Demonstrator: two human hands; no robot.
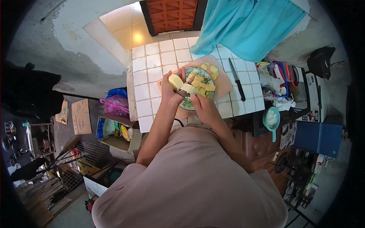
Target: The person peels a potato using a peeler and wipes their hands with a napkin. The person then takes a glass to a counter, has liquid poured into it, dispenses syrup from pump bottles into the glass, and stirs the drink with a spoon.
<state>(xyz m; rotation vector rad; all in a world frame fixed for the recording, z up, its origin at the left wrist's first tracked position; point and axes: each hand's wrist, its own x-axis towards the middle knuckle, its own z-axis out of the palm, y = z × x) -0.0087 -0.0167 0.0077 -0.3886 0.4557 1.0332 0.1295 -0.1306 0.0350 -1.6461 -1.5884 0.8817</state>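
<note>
My left hand (171,91) is closed around a peeled, pale yellow potato (175,81) above the left side of a green-patterned plate (187,105). My right hand (204,109) is closed at the plate's near edge, its fingertips against a pale cut piece (189,89). A thin dark edge shows between the hands; whether it belongs to a tool I cannot tell. Chunks of potato (205,87) lie on the plate. Under it is a pinkish cutting board (225,84), with several potato slices (214,70) at its far side.
A black-handled knife (238,84) lies on the white tiled table (144,97), right of the board. A turquoise cloth (247,26) hangs over the far right edge. Beyond the right edge are a turquoise strainer (272,121) and crowded containers. An open cardboard box (118,141) stands at left.
</note>
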